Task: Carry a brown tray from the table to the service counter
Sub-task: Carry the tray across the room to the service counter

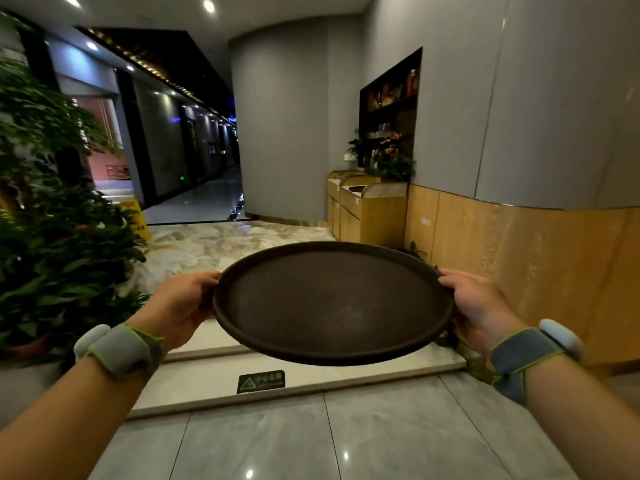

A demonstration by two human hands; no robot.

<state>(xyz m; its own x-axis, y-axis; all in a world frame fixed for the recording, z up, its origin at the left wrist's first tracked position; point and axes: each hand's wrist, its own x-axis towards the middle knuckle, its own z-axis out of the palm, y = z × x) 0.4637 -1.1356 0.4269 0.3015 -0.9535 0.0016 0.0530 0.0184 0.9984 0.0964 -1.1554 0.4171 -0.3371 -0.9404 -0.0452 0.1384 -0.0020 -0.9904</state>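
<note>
one round brown tray [332, 303] is held in the air in front of the person, above a pale step [311, 379] that carries a dark warning sign [261, 381]. nothing lies in the tray. it sits nearly level, its near edge dipped slightly lower, and being round it shows no long axis. two hands hold it: the left hand [180, 306] grips the left rim with its thumb on top, the right hand [479, 306] grips the right rim likewise, the other fingers curled under out of sight. each wrist wears one grey band [126, 348]. two wooden cabinets [363, 209] stand ahead on the right by the wall, well apart from the tray, with potted plants [394, 161] on top. a leafy bush [52, 209] fills the left.
</note>
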